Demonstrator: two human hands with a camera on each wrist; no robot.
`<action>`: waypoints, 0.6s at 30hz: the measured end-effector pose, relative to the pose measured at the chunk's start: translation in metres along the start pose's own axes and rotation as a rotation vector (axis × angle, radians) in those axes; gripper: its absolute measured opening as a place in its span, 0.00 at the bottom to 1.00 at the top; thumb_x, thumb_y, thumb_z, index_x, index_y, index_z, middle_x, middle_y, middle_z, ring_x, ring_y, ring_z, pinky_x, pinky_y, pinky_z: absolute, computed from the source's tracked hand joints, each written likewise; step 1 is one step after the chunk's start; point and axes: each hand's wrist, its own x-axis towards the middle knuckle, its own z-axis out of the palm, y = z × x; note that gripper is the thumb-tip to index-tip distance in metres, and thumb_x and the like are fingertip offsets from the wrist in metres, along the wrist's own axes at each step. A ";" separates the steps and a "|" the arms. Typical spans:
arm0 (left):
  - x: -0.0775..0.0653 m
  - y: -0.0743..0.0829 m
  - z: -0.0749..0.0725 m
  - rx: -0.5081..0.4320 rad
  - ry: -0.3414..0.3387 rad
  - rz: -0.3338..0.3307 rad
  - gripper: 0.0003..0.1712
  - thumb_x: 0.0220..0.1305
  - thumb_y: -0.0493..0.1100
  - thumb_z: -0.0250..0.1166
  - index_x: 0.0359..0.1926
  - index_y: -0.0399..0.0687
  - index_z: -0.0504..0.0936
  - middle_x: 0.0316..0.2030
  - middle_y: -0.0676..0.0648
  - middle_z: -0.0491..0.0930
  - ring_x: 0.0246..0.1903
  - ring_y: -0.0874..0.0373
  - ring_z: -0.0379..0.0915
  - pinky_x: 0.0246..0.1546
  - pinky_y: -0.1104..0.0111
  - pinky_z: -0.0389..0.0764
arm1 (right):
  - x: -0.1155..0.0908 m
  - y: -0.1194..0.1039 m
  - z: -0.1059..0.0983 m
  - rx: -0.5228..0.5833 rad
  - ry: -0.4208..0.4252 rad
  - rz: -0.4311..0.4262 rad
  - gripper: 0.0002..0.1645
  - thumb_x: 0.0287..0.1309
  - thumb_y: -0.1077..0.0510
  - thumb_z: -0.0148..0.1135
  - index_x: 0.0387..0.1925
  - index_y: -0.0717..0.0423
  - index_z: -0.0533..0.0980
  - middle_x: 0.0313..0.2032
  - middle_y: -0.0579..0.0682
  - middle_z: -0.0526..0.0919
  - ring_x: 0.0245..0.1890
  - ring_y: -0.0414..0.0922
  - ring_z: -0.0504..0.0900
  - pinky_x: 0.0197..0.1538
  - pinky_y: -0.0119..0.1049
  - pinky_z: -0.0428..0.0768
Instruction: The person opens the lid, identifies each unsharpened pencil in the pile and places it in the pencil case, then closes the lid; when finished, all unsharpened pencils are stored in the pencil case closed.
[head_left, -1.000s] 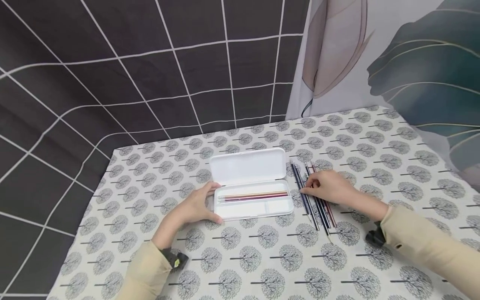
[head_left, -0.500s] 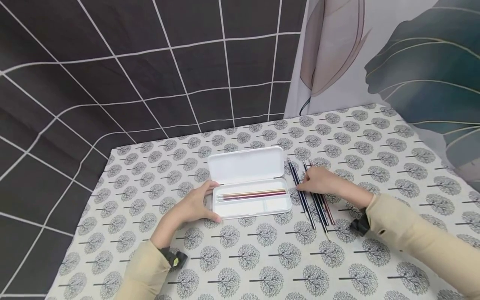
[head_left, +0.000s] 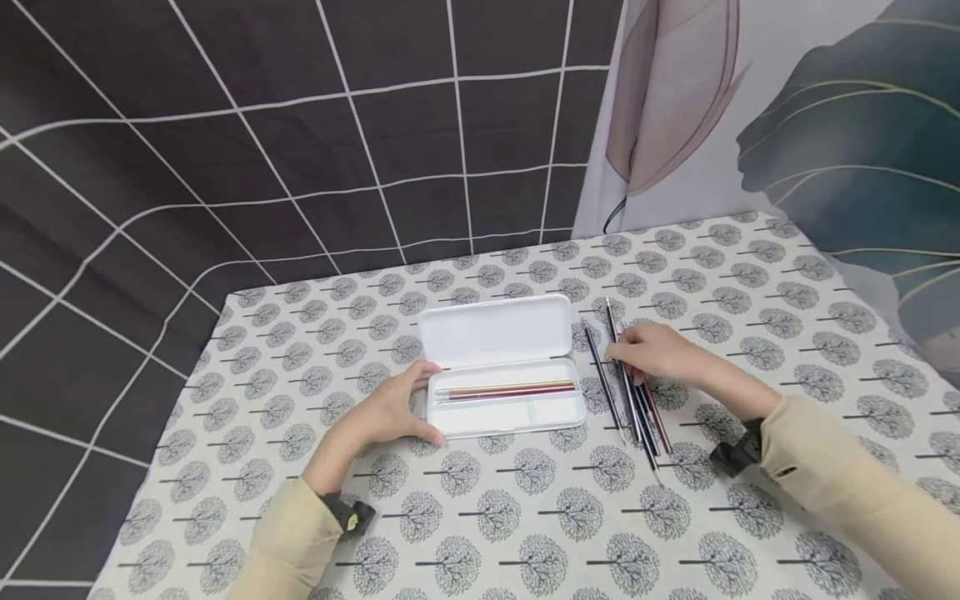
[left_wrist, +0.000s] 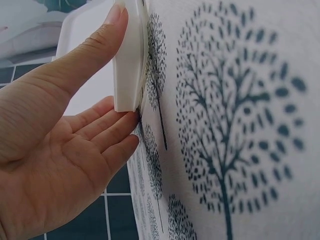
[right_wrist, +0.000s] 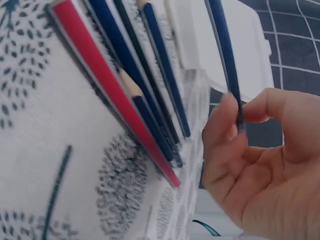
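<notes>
A white pencil case [head_left: 495,421] lies with its lid [head_left: 495,333] laid back, two or so pencils [head_left: 510,390] inside, reddish and yellowish. My left hand [head_left: 390,407] holds the case's left end, thumb at the near corner and fingers at the far one; the left wrist view shows the thumb [left_wrist: 95,47] along the case wall. My right hand [head_left: 660,357] pinches a dark blue pencil [right_wrist: 225,45] between thumb and fingertips, raised off the cloth in the right wrist view. Below that hand lie several loose pencils, among them a red one [right_wrist: 115,95].
One dark pencil [head_left: 603,379] lies apart between the case and the bunch. A tree-print cloth [head_left: 495,517] covers the table. Behind it hangs a dark grid-patterned curtain [head_left: 405,133], with a leaf-print cloth [head_left: 847,167] at the right.
My right hand has taken up one dark pencil from the left pair and shifted it slightly right, over the bunch. The left hand stays at the case.
</notes>
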 end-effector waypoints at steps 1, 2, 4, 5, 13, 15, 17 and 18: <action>0.000 0.000 0.000 0.002 0.000 0.000 0.56 0.26 0.51 0.81 0.62 0.51 0.64 0.64 0.42 0.66 0.64 0.42 0.58 0.64 0.44 0.57 | -0.001 -0.001 -0.002 0.019 0.009 -0.014 0.17 0.63 0.52 0.51 0.26 0.60 0.71 0.18 0.49 0.77 0.20 0.45 0.77 0.26 0.34 0.74; 0.000 0.000 0.000 0.003 0.000 0.001 0.56 0.26 0.52 0.81 0.62 0.51 0.64 0.64 0.42 0.66 0.64 0.42 0.58 0.64 0.44 0.57 | -0.002 -0.002 -0.004 0.037 0.016 -0.040 0.16 0.64 0.53 0.51 0.28 0.62 0.71 0.20 0.50 0.78 0.22 0.46 0.79 0.26 0.34 0.76; 0.000 -0.001 -0.001 0.001 0.003 0.002 0.57 0.26 0.52 0.81 0.62 0.51 0.64 0.64 0.41 0.66 0.65 0.42 0.58 0.65 0.45 0.56 | -0.002 -0.005 -0.008 0.077 0.033 -0.105 0.14 0.64 0.55 0.51 0.32 0.64 0.72 0.23 0.52 0.81 0.25 0.47 0.81 0.28 0.33 0.79; 0.000 -0.001 -0.001 0.000 0.003 0.006 0.57 0.26 0.52 0.81 0.62 0.50 0.64 0.64 0.41 0.66 0.65 0.43 0.58 0.65 0.45 0.56 | -0.002 -0.007 -0.009 0.091 0.041 -0.140 0.13 0.65 0.56 0.51 0.34 0.65 0.72 0.24 0.53 0.82 0.27 0.48 0.81 0.29 0.32 0.80; 0.000 -0.001 -0.001 -0.007 0.002 0.004 0.57 0.27 0.51 0.81 0.63 0.51 0.64 0.65 0.43 0.65 0.65 0.43 0.58 0.65 0.46 0.56 | 0.001 -0.032 -0.016 0.040 0.163 -0.340 0.13 0.67 0.56 0.49 0.40 0.62 0.74 0.31 0.54 0.84 0.31 0.50 0.82 0.32 0.37 0.80; 0.000 -0.001 -0.001 -0.005 0.007 -0.001 0.57 0.26 0.51 0.81 0.63 0.51 0.64 0.64 0.43 0.66 0.65 0.43 0.58 0.65 0.46 0.56 | 0.005 -0.038 -0.012 -0.022 0.183 -0.394 0.11 0.66 0.56 0.50 0.39 0.60 0.74 0.32 0.52 0.84 0.30 0.48 0.81 0.33 0.36 0.79; -0.001 -0.002 -0.001 -0.004 0.006 0.000 0.57 0.26 0.51 0.81 0.63 0.51 0.64 0.65 0.43 0.65 0.65 0.44 0.58 0.65 0.46 0.56 | 0.011 -0.042 -0.006 -0.091 0.199 -0.450 0.10 0.66 0.56 0.50 0.39 0.59 0.74 0.33 0.51 0.84 0.30 0.45 0.80 0.35 0.36 0.80; -0.001 -0.002 -0.001 -0.005 0.007 0.001 0.57 0.26 0.51 0.81 0.63 0.51 0.64 0.65 0.43 0.65 0.65 0.45 0.58 0.66 0.46 0.56 | 0.014 -0.044 -0.002 -0.119 0.207 -0.478 0.09 0.66 0.56 0.51 0.38 0.58 0.74 0.33 0.51 0.84 0.31 0.45 0.81 0.36 0.37 0.81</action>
